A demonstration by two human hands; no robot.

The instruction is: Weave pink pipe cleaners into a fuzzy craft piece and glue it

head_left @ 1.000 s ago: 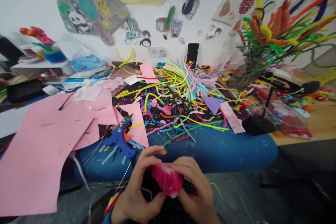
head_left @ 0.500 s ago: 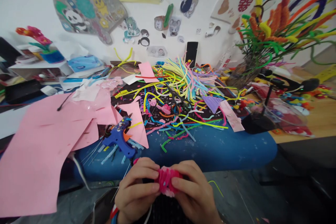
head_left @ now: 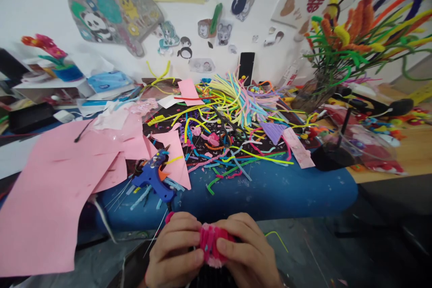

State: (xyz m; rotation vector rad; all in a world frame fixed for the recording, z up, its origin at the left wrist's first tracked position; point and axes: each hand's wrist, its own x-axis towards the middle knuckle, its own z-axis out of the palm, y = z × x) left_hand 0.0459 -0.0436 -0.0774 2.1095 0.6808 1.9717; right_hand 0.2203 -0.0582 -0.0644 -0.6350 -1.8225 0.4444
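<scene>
Both my hands meet at the bottom middle of the view, below the table's front edge. My left hand [head_left: 173, 252] and my right hand [head_left: 246, 254] are closed around a fuzzy pink pipe-cleaner bundle [head_left: 212, 242], fingers and thumbs pinching it from either side. A thin wire runs up to the left from my left hand. Just above it on the table lies a blue glue gun [head_left: 153, 177].
The blue-covered table [head_left: 280, 189] holds a heap of coloured pipe cleaners [head_left: 232, 108], pink paper sheets [head_left: 50, 180], and a vase of pipe-cleaner flowers [head_left: 340, 40] at the right. A phone [head_left: 246, 67] leans on the sticker-covered wall. A wooden desk [head_left: 411, 153] adjoins at right.
My hands have dropped lower in the view and closed tighter round the pink bundle, which is now more covered by my fingers.
</scene>
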